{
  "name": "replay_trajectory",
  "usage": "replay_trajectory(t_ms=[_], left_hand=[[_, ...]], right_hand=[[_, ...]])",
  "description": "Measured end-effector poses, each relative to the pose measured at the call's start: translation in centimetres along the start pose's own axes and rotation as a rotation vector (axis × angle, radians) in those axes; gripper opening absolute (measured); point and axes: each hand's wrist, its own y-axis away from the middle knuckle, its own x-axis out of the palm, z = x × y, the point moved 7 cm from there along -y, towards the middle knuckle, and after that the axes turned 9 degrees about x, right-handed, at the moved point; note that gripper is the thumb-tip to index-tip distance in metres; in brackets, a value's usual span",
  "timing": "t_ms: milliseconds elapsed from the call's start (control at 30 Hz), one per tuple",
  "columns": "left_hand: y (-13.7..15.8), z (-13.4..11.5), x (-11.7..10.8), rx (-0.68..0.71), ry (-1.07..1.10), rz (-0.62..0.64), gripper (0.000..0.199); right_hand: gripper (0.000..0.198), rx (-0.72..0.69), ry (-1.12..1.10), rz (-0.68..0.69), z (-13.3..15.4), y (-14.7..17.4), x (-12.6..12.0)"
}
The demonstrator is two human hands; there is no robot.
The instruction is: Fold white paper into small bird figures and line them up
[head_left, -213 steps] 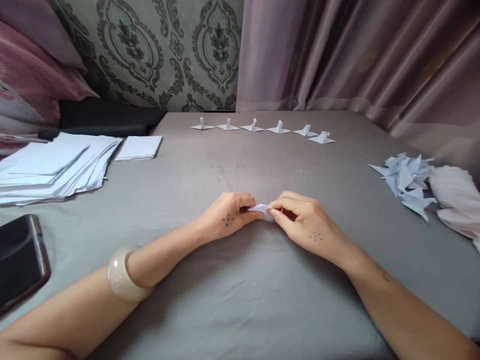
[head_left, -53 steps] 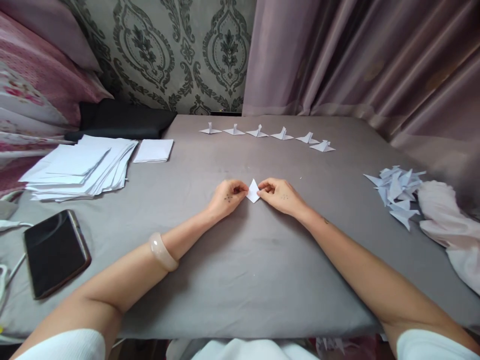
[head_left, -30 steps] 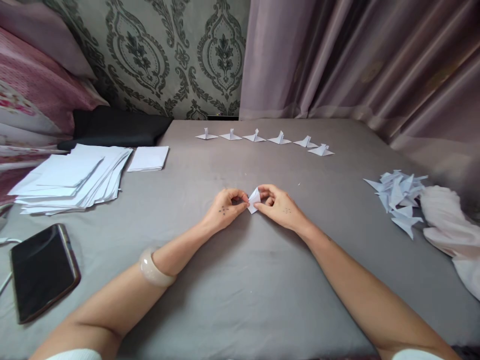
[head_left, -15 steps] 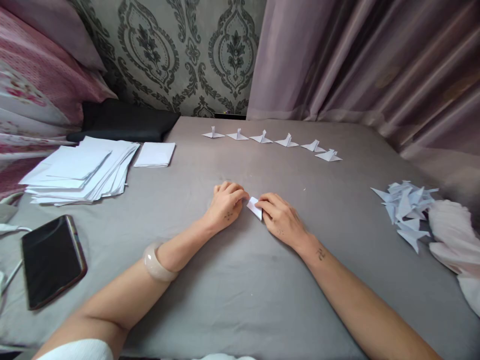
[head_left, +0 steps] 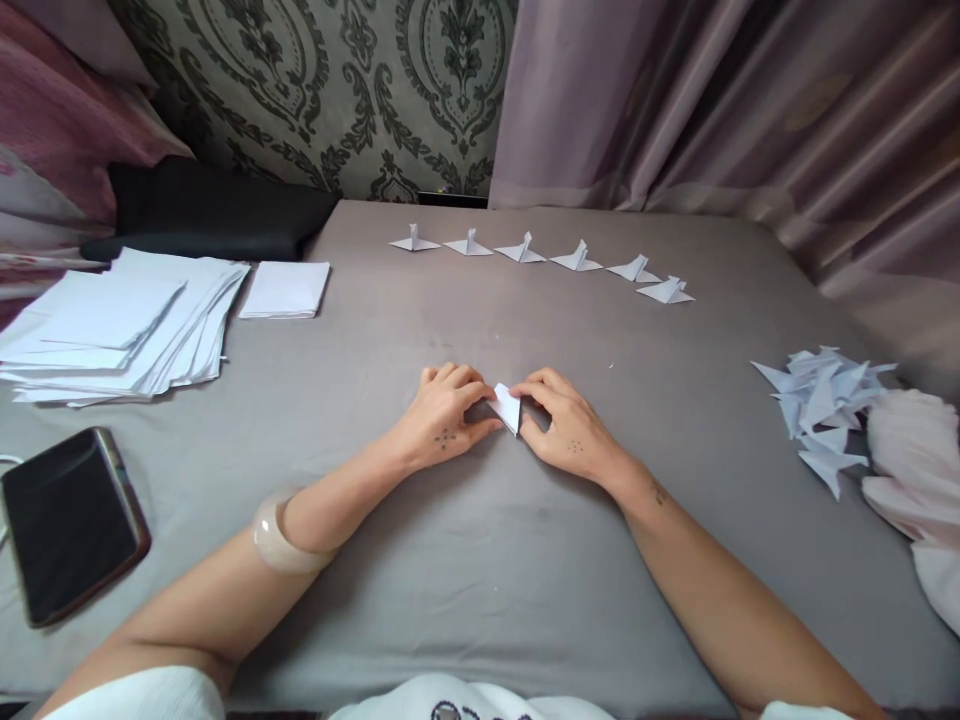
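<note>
A small folded piece of white paper lies in the middle of the grey cloth surface, its pointed end toward me. My left hand grips its left edge between thumb and fingers. On the opposite edge, my right hand pinches the paper with thumb and forefinger. Some of the fingertips are hidden behind the paper. Beyond my hands, several folded paper cranes stand in a curved row with wings spread.
At left are a loose stack of white paper, a smaller stack of squares and a black tablet or phone. A heap of folded paper shapes lies right, beside pale cloth. A black bag-like item sits back left.
My left hand has come in to take the paper's left edge, its thumb now spread from its fingers. The paper has turned slightly and looks wider. The camera view has tilted down.
</note>
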Motion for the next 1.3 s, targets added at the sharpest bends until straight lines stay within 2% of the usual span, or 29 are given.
replay_trajectory(t_ms=[367,600,733,833,933,1000,1067,1133,1200,1300], left_hand=[[-0.2,0.0,-0.3,-0.050,-0.017,-0.071,0.018],[-0.5,0.7,0.1,-0.249,0.081,-0.064,0.012],[-0.5,1.0,0.1,-0.271,0.102,-0.063,0.011],[-0.4,0.8,0.2,-0.215,0.054,-0.066,0.008],[-0.5,-0.1,-0.1,-0.057,-0.111,-0.082,0.013],[-0.4,-1.1,-0.2,0.066,-0.241,-0.074,0.018],[-0.2,-1.8,-0.3,0.130,-0.327,-0.070,0.020],[0.1,-1.9,-0.8,0.093,-0.340,-0.106,0.016],[0.3,-1.4,-1.3,-0.008,-0.288,-0.149,0.012],[0.5,-0.9,-1.1,-0.113,-0.182,-0.137,0.012]], right_hand=[[0.018,0.045,-0.111,-0.024,-0.6,-0.7,0.0],[0.027,0.132,-0.185,0.015,-1.7,-1.6,-0.2],[0.025,0.174,-0.247,-0.023,-2.3,-1.8,-0.5],[0.019,0.129,-0.261,-0.032,-1.9,-1.7,-0.5],[0.012,0.070,-0.216,-0.014,-1.1,-1.2,-0.2],[0.012,0.041,-0.161,-0.016,-0.7,-0.9,-0.1],[0.014,0.028,-0.097,-0.033,-0.4,-0.6,-0.1],[0.014,0.021,-0.045,-0.047,-0.4,-0.4,-0.1],[0.013,0.012,-0.025,-0.052,-0.4,-0.3,0.0],[0.011,0.005,-0.027,-0.050,-0.4,-0.4,0.1]])
